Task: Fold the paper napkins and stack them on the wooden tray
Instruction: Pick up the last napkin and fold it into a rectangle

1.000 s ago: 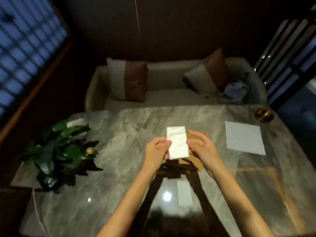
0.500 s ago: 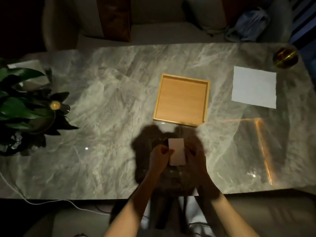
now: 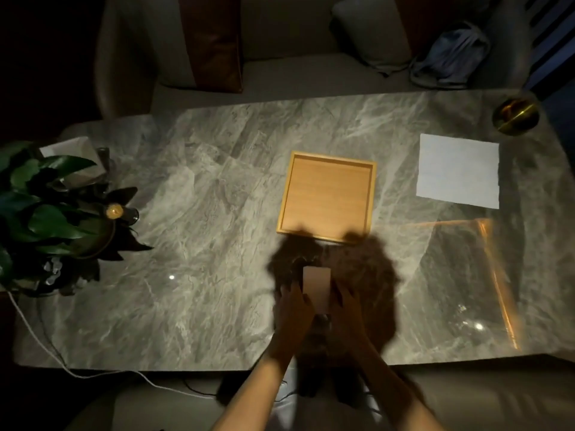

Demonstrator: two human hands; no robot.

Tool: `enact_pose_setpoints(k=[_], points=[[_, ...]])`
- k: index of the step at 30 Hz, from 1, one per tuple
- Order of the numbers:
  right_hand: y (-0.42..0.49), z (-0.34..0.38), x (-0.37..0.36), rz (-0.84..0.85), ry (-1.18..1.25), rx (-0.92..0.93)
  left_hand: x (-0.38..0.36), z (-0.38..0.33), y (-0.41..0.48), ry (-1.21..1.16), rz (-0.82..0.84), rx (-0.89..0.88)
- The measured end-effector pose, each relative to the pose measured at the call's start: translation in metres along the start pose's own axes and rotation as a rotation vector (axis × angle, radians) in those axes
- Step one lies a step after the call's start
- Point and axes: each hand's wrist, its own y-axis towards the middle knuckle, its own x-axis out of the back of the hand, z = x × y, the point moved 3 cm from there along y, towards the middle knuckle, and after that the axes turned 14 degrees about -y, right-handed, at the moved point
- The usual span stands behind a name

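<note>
Plant (image 3: 46,209), dark-leaved, at the bench's left edge, with a small box (image 3: 73,157) behind it and a white cable (image 3: 56,353) trailing off the near-left corner. Brass dish (image 3: 516,116), round, at the far-right corner. Flat paper napkin (image 3: 459,171), white, square, unfolded, near the right edge. Wooden tray (image 3: 326,200), square, light, low-rimmed, nothing in it, at bench centre. Bench (image 3: 202,244): grey veined marble, polished, with light glints and an orange reflection on the right side. Sofa (image 3: 295,63) along the far edge, carrying cushions (image 3: 214,42) and bundled blue cloth (image 3: 451,57). Room dim. Folded napkin (image 3: 316,289), narrow pale rectangle, held close above the near edge just short of the tray, in heavy shadow. Left hand (image 3: 294,306) and right hand (image 3: 347,306) flank it, fingers (image 3: 339,290) pinching its long sides.
</note>
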Motion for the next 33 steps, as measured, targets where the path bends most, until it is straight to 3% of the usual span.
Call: enact_pose_setpoints(k=[3,5,7,8,10,13,15,23,26,29,31,33], points=[[0.007,0.005,0.03,-0.043,0.016,-0.08,-0.002,-0.034,0.0,0.127,-0.062,-0.169],[0.016,0.013,0.077,-0.261,0.008,-0.339,-0.007,-0.073,0.006,0.101,-0.073,-0.302],[0.018,0.004,0.134,-0.234,0.015,-0.47,-0.017,-0.12,0.02,0.123,-0.065,-0.404],[0.028,-0.006,0.156,-0.212,0.069,-0.298,-0.024,-0.145,0.028,0.17,-0.055,-0.441],[0.067,-0.027,0.198,-0.168,0.064,-0.168,-0.041,-0.196,0.042,0.219,-0.056,-0.482],[0.118,-0.055,0.279,-0.314,-0.001,-0.246,-0.075,-0.264,0.062,0.154,-0.029,-0.472],[0.152,-0.057,0.318,-0.37,0.014,-0.256,-0.097,-0.296,0.083,0.017,-0.001,-0.361],[0.247,-0.109,0.383,-0.246,-0.266,-0.185,-0.184,-0.338,0.151,0.063,-0.176,-0.047],[0.26,-0.123,0.379,-0.153,-0.308,-0.196,-0.209,-0.336,0.158,0.063,-0.21,-0.074],[0.261,-0.127,0.372,-0.193,-0.367,-0.194,-0.222,-0.333,0.158,0.087,-0.224,-0.144],[0.258,-0.123,0.368,-0.207,-0.276,-0.181,-0.219,-0.33,0.157,-0.062,-0.204,-0.162],[0.252,-0.124,0.361,-0.053,-0.125,-0.154,-0.203,-0.334,0.151,-0.398,-0.103,-0.167]])
